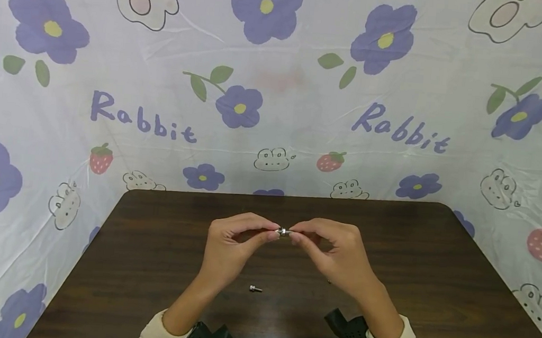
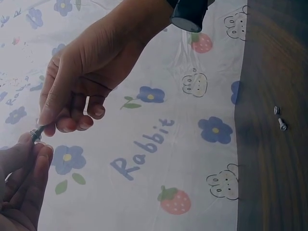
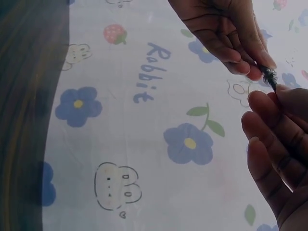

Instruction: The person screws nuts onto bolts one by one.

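Between the fingertips of both hands, raised over the table, is a small metal bolt (image 1: 283, 232) with a wider collar-like part midway along it. My left hand (image 1: 229, 242) pinches one end between thumb and forefinger, and my right hand (image 1: 343, 251) pinches the other the same way. In the left wrist view the threaded shank of the bolt (image 2: 38, 131) shows between the two pinches. The right wrist view has the bolt (image 3: 269, 77) dark against the cloth, its ends hidden by fingertips.
On the dark wooden table (image 1: 148, 265) a second small bolt (image 1: 255, 289) lies below the hands. A little metal ring (image 2: 276, 110) lies near it in the left wrist view. A patterned cloth (image 1: 274, 132) hangs behind the table. Each wrist carries a black camera mount (image 1: 346, 326).
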Available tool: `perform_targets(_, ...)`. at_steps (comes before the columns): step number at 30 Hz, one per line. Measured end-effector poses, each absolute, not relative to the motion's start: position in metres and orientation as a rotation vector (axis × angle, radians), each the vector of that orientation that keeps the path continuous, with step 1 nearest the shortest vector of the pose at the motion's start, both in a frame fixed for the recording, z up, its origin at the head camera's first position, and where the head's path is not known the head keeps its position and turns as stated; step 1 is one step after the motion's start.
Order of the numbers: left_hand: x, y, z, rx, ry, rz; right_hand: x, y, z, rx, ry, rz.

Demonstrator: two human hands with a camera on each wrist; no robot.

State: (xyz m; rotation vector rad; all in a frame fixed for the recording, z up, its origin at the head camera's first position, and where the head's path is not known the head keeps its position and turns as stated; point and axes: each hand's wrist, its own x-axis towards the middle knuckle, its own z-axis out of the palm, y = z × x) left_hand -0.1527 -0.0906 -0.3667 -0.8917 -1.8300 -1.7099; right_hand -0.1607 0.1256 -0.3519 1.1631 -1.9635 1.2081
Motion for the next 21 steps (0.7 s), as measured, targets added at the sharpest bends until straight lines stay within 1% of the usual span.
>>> perform_targets(5, -0.1521, -0.0915, -0.3669, -0.880, -1.892, -1.723, -0.1604, 0.1248, -0.3522, 1.166, -1.955, 1.213)
perform_targets(14, -0.1523, -0.0903, -0.3665, -1.026, -1.873, -1.765, -0.1592, 0.1242, -0.3520, 1.185, -1.937, 1.238)
perform_targets(21, -0.1522, -0.0901, -0.3665, -1.053, -1.852, -1.763, -0.1588, 0.1237, -0.3528, 1.212, -1.946, 1.253)
